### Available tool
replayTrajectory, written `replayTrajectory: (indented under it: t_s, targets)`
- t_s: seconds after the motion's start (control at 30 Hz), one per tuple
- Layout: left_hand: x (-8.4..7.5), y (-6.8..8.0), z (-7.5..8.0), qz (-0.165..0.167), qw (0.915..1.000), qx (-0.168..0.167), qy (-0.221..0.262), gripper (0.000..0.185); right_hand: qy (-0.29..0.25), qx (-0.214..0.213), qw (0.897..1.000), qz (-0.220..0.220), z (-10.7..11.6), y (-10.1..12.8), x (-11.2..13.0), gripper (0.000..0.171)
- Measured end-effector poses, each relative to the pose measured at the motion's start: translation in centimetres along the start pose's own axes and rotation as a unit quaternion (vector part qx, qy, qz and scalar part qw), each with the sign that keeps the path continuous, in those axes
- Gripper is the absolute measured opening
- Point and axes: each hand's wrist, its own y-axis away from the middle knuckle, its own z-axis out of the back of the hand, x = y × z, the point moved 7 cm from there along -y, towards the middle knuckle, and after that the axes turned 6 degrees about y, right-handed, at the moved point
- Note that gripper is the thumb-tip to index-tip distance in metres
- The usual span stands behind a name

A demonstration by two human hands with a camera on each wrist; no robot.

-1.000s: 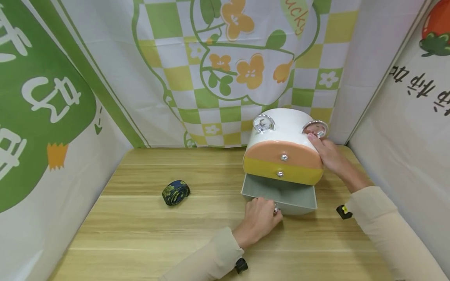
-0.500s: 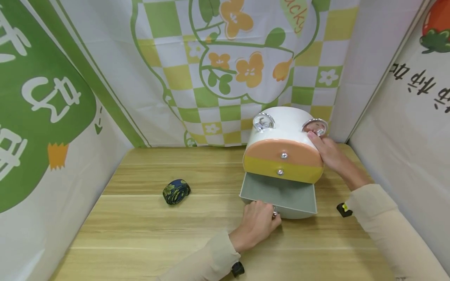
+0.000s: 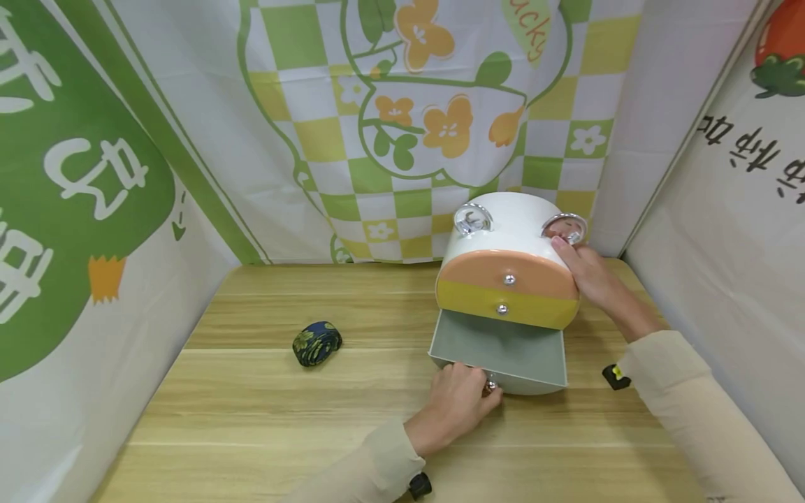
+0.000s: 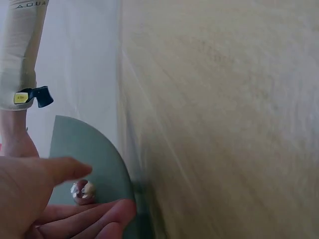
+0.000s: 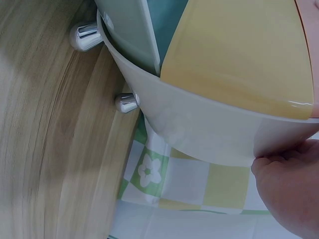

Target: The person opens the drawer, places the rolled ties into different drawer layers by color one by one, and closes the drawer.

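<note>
A small rounded drawer cabinet (image 3: 512, 223) with a white shell and two silver-rimmed round ears stands on the table at centre right. Its top drawer is orange, its middle drawer (image 3: 541, 309) yellow, both pushed in. The grey-green bottom drawer (image 3: 534, 381) is pulled out, its inside bare. My left hand (image 3: 451, 402) holds the silver knob (image 3: 491, 385) on that drawer's front, thumb and fingers on either side of it in the left wrist view. Thumb at the base of the right ear, my right hand (image 3: 591, 276) grips the cabinet's right side; its other fingers are mostly hidden.
A rolled dark blue necktie (image 3: 316, 344) with yellow-green flowers lies on the wooden table (image 3: 251, 419), left of the cabinet. Behind the cabinet hangs a printed checkered cloth (image 3: 402, 209). Silver feet (image 5: 85, 36) show under the cabinet in the right wrist view.
The left hand has drawn the bottom drawer a little further out toward me, shifting slightly down and left. The right hand keeps its place on the cabinet. The necktie has not moved.
</note>
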Motion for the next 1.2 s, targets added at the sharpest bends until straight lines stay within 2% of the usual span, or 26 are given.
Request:
replayTrajectory:
  t_s: [0.13, 0.23, 0.33, 0.47, 0.53, 0.63, 0.8, 1.03, 1.2]
  targets:
    - [0.8, 0.3, 0.3, -0.003, 0.9989, 0.037, 0.03, 0.045, 0.005, -0.001, 1.0, 0.0, 0.1, 0.1, 0.0, 0.066]
    - [1.8, 0.7, 0.9, 0.009, 0.9971, 0.056, 0.051, 0.047, 0.006, -0.001, 1.0, -0.002, 0.1, 0.1, 0.1, 0.066]
    - [3.2, 1.4, 2.0, 0.025, 0.9969, 0.044, 0.06, 0.053, 0.006, -0.001, 1.0, -0.004, 0.1, 0.2, 0.2, 0.067]
    - [5.1, 2.3, 4.3, 0.03, 0.9974, 0.006, 0.065, 0.052, 0.002, -0.001, 1.0, -0.006, 0.1, 0.1, 0.2, 0.068]
    - [6.1, 2.8, 5.4, 0.03, 0.9971, 0.002, 0.07, 0.05, -0.003, -0.002, 1.0, -0.006, 0.1, 0.1, 0.2, 0.068]
    - [7.6, 3.6, 7.2, 0.03, 0.9976, -0.005, 0.062, 0.039, -0.001, -0.006, 1.0, -0.005, 0.1, 0.1, 0.2, 0.068]
    - [10.3, 5.2, 10.6, 0.032, 0.9982, -0.047, 0.021, 0.026, 0.008, -0.007, 1.0, -0.002, 0.1, 0.1, 0.3, 0.066]
    - [14.9, 7.7, 15.2, 0.071, 0.9942, -0.079, -0.016, 0.029, 0.005, -0.001, 1.0, -0.004, 0.0, 0.1, 0.3, 0.065]
    - [18.5, 9.2, 16.9, 0.112, 0.9895, -0.079, -0.045, 0.045, 0.007, -0.005, 1.0, 0.0, 0.2, 0.1, 0.1, 0.066]
